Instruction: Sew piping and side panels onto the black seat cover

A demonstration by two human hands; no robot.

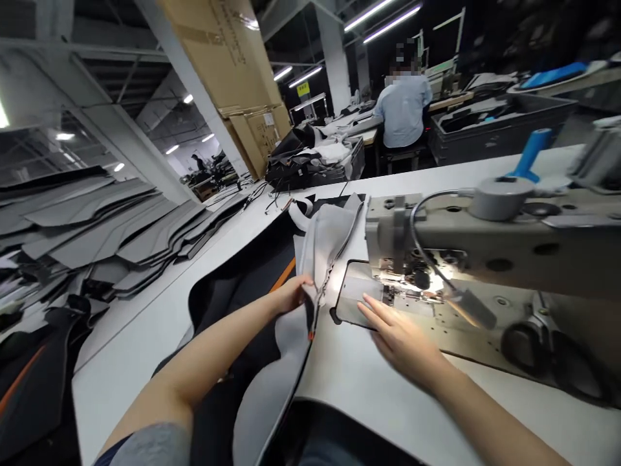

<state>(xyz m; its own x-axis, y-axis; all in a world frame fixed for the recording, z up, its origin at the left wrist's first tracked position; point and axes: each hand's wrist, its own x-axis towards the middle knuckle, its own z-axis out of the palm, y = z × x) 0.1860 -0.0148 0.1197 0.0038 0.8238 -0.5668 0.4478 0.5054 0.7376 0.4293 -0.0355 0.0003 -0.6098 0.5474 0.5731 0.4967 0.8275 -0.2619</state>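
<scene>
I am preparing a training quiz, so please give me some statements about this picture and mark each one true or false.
1. The left hand holds gray fabric. True.
2. The needle area is dark. False: it is brightly lit.
3. Black-handled scissors lie at the sewing machine. True.
4. The right hand grips these scissors. False: its fingers are extended and grip nothing.
5. A background person sits with their back to the camera. True.
</scene>
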